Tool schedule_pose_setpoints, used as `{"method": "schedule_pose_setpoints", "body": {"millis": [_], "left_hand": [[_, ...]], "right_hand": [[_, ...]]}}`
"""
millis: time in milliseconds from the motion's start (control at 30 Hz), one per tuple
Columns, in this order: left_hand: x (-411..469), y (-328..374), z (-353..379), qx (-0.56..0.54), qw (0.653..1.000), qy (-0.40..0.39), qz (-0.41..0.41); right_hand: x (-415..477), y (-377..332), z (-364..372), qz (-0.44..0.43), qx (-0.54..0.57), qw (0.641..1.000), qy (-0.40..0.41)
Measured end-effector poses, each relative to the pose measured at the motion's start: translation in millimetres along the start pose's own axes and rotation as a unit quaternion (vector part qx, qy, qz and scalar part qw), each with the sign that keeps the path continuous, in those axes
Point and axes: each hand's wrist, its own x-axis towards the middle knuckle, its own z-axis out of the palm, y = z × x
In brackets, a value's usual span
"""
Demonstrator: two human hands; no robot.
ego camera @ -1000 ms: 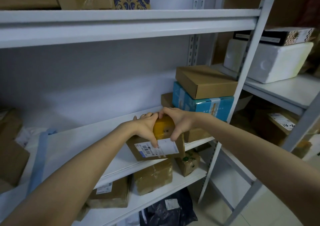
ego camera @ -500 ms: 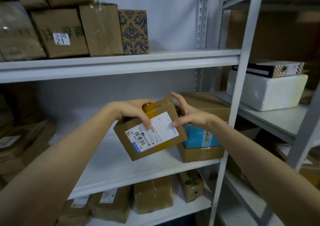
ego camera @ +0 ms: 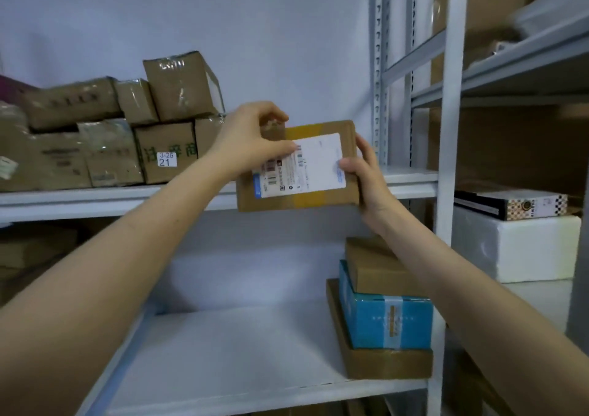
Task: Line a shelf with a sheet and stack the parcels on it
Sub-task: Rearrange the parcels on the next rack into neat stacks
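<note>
Brown parcel (ego camera: 318, 198), yellow tape, white label; blue box (ego camera: 382, 323); white shelf (ego camera: 223, 367).

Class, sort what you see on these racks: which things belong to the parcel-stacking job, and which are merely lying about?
Job: labelled parcel, left hand, right hand, upper shelf, box marked 21.
Lying about: white foam box; patterned box lying on it.

Sticker (ego camera: 167, 159) on box: "3-26 21"
</note>
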Motion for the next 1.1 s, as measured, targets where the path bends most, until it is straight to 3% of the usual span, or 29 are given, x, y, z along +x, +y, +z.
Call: {"method": "schedule_pose_setpoints", "body": {"millis": [167,233,367,467,700,933,1100], "left_hand": [[20.2,-21.0,-6.6,0.044,0.974,0.218,0.028],[28.4,-31.9,-11.5,0.03,0.969,0.244,0.014],[53.8,-64.5,-22.1,0.053,0.973,0.226,-0.012],[75.2,-89.3,-30.5,0.091,0.977,0.193,-0.021],[111.7,-140.9,-39.5,0.143,0.982,0.115,-0.033],[125.9,-174.6,-39.4,0.171,0.979,0.114,0.022],[130.2,-180.0,-34.3,0.165,0.973,0.151,0.053]], "right_hand": [[31.7,-14.4,37.9,-0.053,0.059,0.994,0.079],[47.2,-18.7,53.2,-0.089,0.049,0.989,0.105],[95.9,-23.6,92.2,-0.178,0.012,0.97,0.166],[132.8,-24.3,121.8,-0.233,-0.088,0.942,0.224],[217.3,-3.6,165.5,-0.217,-0.257,0.893,0.3],[260.9,28.9,192.0,-0.123,-0.395,0.878,0.24],[269.7,33.4,183.7,-0.134,-0.447,0.862,0.2]]}}
